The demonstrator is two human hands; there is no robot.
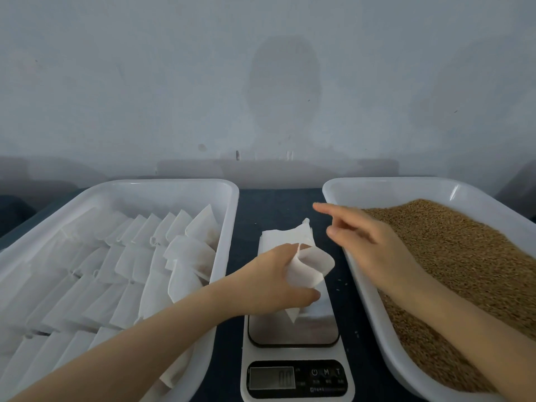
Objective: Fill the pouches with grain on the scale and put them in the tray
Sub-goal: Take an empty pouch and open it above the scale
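Note:
My left hand [271,281] grips a white fabric pouch [311,266] above the steel platform of the digital scale [295,369], whose display shows zeros. A small stack of flat white pouches [285,237] lies behind the scale on the dark table. My right hand [368,242] hovers over the left rim of the grain tray [377,188], fingers loose and pointing left, holding nothing. Brown grain [452,256] fills that tray at the right. The white tray on the left [162,188] holds several rows of filled white pouches [130,262].
A pale wall rises just behind the table, with shadows on it. The dark table surface [278,204] shows between the two trays, with a few stray grains near the scale.

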